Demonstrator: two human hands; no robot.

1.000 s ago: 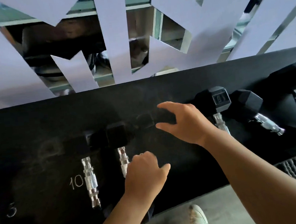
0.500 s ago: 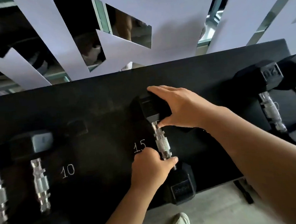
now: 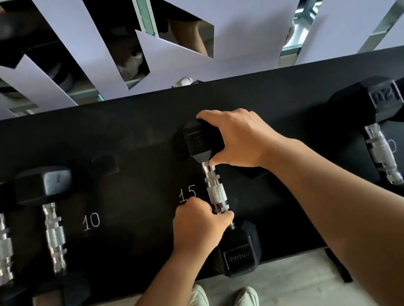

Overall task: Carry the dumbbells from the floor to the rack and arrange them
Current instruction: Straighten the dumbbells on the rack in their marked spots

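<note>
Compared with half a second before, almost nothing had moved. The black hex dumbbell [image 3: 216,196] lay on the black rack shelf [image 3: 129,125] beside the chalk mark "15" [image 3: 187,194]. The left hand [image 3: 199,227] had its fingers curled around the knurled chrome handle, and the right hand [image 3: 237,138] spread its fingers over the far head. Two dumbbells [image 3: 53,231] lay near the "10" mark [image 3: 91,221].
</note>
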